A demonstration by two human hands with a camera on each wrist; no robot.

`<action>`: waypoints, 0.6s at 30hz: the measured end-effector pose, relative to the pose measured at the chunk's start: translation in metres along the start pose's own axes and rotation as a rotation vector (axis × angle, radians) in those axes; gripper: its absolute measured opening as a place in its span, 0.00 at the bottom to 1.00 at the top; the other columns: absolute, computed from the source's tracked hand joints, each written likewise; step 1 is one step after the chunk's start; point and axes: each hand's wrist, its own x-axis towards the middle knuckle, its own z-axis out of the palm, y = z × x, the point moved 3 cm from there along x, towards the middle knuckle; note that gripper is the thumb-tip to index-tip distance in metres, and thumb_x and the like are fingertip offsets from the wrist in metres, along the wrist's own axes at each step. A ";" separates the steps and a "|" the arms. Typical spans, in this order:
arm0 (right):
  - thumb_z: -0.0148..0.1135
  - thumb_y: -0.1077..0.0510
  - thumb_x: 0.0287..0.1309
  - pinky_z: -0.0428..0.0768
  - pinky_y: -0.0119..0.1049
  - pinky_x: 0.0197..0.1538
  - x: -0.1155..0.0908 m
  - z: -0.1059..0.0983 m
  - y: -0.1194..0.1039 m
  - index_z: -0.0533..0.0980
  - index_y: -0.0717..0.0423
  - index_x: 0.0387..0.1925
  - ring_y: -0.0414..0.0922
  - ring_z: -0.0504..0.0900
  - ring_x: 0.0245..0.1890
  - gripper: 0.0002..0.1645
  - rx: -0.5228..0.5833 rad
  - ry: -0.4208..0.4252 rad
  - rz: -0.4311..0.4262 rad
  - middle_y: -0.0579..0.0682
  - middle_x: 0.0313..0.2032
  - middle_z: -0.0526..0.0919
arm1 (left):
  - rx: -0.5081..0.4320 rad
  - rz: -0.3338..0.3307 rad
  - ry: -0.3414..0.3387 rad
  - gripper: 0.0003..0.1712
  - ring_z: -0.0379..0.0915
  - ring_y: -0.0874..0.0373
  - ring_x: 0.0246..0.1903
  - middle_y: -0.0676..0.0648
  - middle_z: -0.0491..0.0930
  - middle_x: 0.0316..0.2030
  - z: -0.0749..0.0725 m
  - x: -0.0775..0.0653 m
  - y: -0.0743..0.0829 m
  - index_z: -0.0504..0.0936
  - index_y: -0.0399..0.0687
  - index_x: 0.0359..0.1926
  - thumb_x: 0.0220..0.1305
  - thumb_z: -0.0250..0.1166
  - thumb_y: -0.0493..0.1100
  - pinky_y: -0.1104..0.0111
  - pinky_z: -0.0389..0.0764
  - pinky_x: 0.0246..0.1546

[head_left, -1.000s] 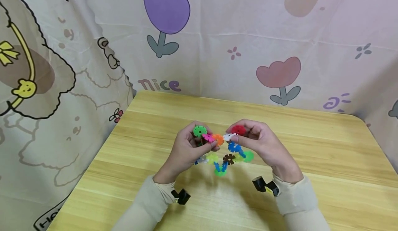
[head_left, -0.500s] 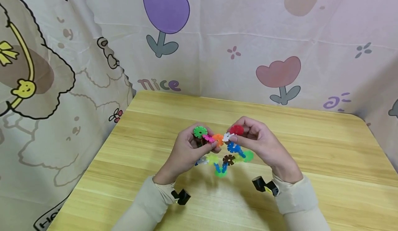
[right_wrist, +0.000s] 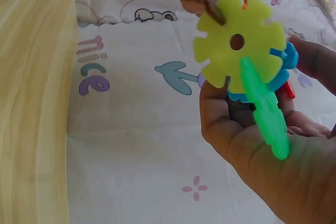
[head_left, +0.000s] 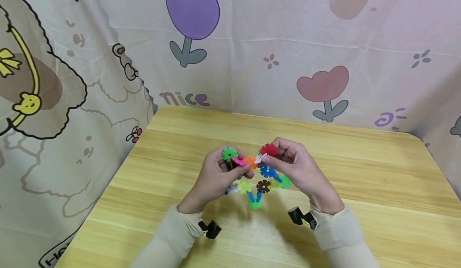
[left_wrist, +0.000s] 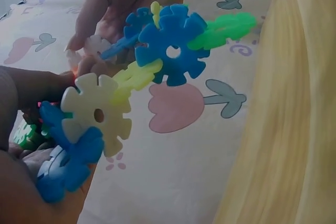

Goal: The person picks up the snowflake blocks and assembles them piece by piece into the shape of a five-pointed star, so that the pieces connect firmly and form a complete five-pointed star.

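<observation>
Both hands hold up a ring-like chain of slotted plastic snowflake discs above the table. My left hand (head_left: 217, 176) pinches the chain at the pink disc (head_left: 239, 162) and orange disc (head_left: 250, 162), with a green disc (head_left: 229, 154) beside its fingers. The right hand (head_left: 299, 168) pinches a white disc (head_left: 259, 158) near the orange one; a red disc (head_left: 269, 150) sits by its fingers. Below hang a blue disc (head_left: 267, 170), a brown disc (head_left: 263, 186) and a green disc (head_left: 255, 202). In the right wrist view a yellow disc (right_wrist: 239, 45) carries a green one (right_wrist: 266, 111).
The wooden table (head_left: 162, 228) lies under the hands. A printed cloth (head_left: 259, 19) hangs behind it and along the left side. A small black camera (head_left: 212, 228) is strapped on each wrist.
The right hand has moved slightly left toward the left hand, bringing the white and red discs along. The hanging discs have swung a little left. The left hand stays nearly still.
</observation>
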 end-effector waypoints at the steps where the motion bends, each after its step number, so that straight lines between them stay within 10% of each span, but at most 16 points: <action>1: 0.66 0.65 0.69 0.86 0.36 0.43 0.000 0.000 0.000 0.78 0.65 0.39 0.49 0.85 0.34 0.05 -0.011 0.005 0.004 0.57 0.38 0.86 | 0.000 -0.003 0.004 0.11 0.88 0.49 0.35 0.33 0.85 0.37 0.000 0.000 -0.001 0.74 0.30 0.46 0.66 0.66 0.24 0.56 0.89 0.42; 18: 0.69 0.64 0.67 0.84 0.35 0.38 0.001 -0.009 0.002 0.80 0.61 0.38 0.51 0.83 0.31 0.04 -0.089 -0.024 0.051 0.58 0.34 0.86 | -0.124 -0.107 0.042 0.10 0.89 0.50 0.35 0.29 0.84 0.39 0.013 0.002 -0.017 0.73 0.30 0.48 0.70 0.64 0.26 0.54 0.86 0.48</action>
